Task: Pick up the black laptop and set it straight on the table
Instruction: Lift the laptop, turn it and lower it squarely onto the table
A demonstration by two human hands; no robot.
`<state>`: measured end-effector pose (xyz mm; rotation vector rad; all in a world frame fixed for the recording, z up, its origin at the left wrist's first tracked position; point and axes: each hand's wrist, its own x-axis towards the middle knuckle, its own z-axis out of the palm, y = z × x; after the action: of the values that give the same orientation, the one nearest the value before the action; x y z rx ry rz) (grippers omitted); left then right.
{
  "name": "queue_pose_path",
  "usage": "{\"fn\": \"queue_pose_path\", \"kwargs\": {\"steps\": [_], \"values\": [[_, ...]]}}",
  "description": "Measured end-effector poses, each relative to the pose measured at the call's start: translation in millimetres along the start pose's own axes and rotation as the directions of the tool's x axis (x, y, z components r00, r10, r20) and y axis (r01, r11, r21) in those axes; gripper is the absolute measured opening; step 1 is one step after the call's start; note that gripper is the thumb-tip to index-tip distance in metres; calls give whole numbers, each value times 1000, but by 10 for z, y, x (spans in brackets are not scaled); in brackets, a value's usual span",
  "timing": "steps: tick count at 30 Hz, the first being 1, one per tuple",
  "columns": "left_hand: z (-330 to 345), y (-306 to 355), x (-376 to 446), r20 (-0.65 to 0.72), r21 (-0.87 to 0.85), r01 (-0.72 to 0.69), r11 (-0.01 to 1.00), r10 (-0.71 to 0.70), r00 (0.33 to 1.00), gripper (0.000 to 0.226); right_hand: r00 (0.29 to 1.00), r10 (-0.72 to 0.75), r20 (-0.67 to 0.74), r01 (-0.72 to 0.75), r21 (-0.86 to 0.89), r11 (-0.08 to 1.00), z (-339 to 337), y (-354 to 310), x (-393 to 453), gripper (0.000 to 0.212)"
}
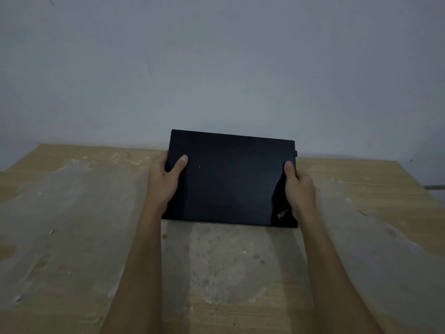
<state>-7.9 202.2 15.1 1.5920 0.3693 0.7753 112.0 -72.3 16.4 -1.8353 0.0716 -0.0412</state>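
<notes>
- One black laptop [231, 179], lid closed, is sitting at the centre of the view, over the far half of the table [72, 237].
- Its far edge is showing against the wall [216, 56] at 12 o'clock; its near edge is lying toward 6 o'clock. Whether it is resting on the table or lifted clear, I cannot tell.
- The laptop is sitting slightly askew: the far left corner is standing higher in the view than the far right one.
- A small logo [282, 214] is showing at the lid's 5 o'clock corner.
- Two hands are counted. The left hand [166, 179] is gripping the 9 o'clock edge, thumb lying on the lid, fingers wrapping round the side.
- The right hand [299, 186] is gripping the 3 o'clock edge, thumb lying on the lid.
- One wooden table, its top showing pale dusty smears.
- No containers are showing.
</notes>
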Motion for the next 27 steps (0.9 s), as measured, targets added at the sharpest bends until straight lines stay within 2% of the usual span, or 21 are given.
{"fn": "queue_pose_path", "kwargs": {"steps": [4,7,10,16,21,27], "values": [[22,-138,40,-14,33,45,998,-44,999,31,1000,-17,2,17,-49,999,35,88,45,49],[40,-237,38,-23,44,52,998,-51,998,27,997,-72,7,72,-105,992,57,93,68,40],[51,-296,44,-36,65,44,997,-42,998,19,992,-129,8,129,-142,981,76,123,79,41],[60,-407,81,-62,87,108,990,-103,993,27,985,-171,32,174,-211,962,100,238,120,38],[42,-457,86,-7,123,160,979,-160,987,26,993,-107,49,115,-225,968,100,320,175,37],[61,-475,114,-4,190,189,963,-191,981,29,996,-69,58,80,-223,972,88,341,185,32]]}}
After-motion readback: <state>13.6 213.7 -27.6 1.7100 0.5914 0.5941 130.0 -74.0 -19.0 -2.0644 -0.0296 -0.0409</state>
